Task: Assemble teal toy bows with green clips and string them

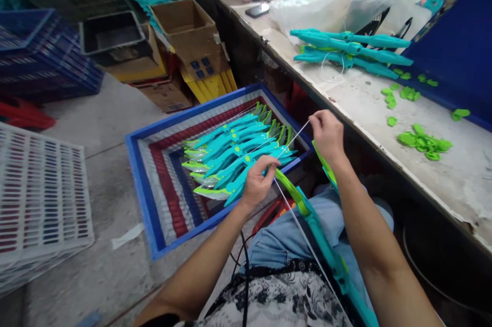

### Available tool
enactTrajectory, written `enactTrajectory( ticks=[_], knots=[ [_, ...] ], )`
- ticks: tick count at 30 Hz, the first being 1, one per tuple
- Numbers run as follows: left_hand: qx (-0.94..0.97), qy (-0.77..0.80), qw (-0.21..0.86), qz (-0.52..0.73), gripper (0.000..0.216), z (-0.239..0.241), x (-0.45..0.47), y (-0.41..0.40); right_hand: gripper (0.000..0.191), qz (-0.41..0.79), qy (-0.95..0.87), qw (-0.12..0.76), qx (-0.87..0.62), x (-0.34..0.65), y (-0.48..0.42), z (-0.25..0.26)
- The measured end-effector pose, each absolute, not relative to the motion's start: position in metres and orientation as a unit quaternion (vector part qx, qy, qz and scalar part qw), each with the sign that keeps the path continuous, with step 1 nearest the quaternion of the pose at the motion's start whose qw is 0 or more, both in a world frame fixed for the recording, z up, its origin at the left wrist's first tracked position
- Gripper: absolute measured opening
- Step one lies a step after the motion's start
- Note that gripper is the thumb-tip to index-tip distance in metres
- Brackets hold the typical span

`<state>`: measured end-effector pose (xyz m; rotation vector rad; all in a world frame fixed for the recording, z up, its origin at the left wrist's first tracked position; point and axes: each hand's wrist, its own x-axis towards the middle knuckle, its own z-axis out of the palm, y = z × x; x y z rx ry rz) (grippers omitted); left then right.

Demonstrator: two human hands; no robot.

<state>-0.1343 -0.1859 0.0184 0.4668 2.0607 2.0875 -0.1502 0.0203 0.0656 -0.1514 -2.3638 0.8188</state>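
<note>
A teal toy bow (pixel 313 219) with lime-green tips leans across my lap, a white string running along its length. My left hand (pixel 261 178) pinches the string right at the bow's upper green tip. Higher and to the right, my right hand (pixel 327 135) pinches the string's end, and a taut stretch of white string (pixel 294 138) spans the two hands. Behind my right wrist shows another green-and-teal piece (pixel 325 163), partly hidden. Just beyond my left hand, several teal bows with green tips (pixel 234 145) lie stacked in a blue crate (pixel 140 183) with a striped lining.
On the workbench (pixel 369 111) at right lie teal bow parts (pixel 349 50), small green pieces (pixel 425 140) and a phone (pixel 257 10). A white basket (pixel 42 199), a blue crate (pixel 46 55) and cardboard boxes (pixel 188 35) stand on the floor to the left.
</note>
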Motion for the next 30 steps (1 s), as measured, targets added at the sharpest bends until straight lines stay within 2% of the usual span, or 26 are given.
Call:
enactTrajectory(
  ticks=[3,5,7,12,15,18,24,30],
  knots=[
    [0.150,0.663,0.167,0.714,0.012,0.026,-0.141,-0.182,0.016,0.352,-0.869,0.344,-0.042,-0.139,0.005,0.074],
    [0.084,0.598,0.250,0.757,0.022,0.033,-0.151,-0.179,0.016,0.379,-0.867,0.320,0.047,-0.120,-0.025,0.068],
    [0.029,0.557,0.290,0.778,0.026,0.040,-0.163,-0.179,0.014,0.409,-0.860,0.297,0.075,-0.103,-0.055,0.054],
    [0.084,0.710,0.173,0.678,0.009,0.058,-0.177,-0.188,0.010,0.476,-0.827,0.300,-0.007,-0.092,-0.081,0.020],
    [0.097,0.711,0.140,0.682,0.010,0.066,-0.172,-0.189,0.012,0.518,-0.805,0.287,-0.038,-0.099,-0.080,0.020],
    [0.047,0.647,0.193,0.736,0.021,0.067,-0.166,-0.187,0.013,0.542,-0.781,0.300,-0.075,-0.105,-0.080,0.026],
    [0.032,0.587,0.321,0.742,0.035,0.064,-0.166,-0.188,0.012,0.584,-0.743,0.314,-0.095,-0.115,-0.083,0.032],
    [-0.027,0.543,0.311,0.779,0.030,0.061,-0.161,-0.185,0.019,0.650,-0.718,0.245,-0.057,-0.114,-0.082,0.031]
  ],
)
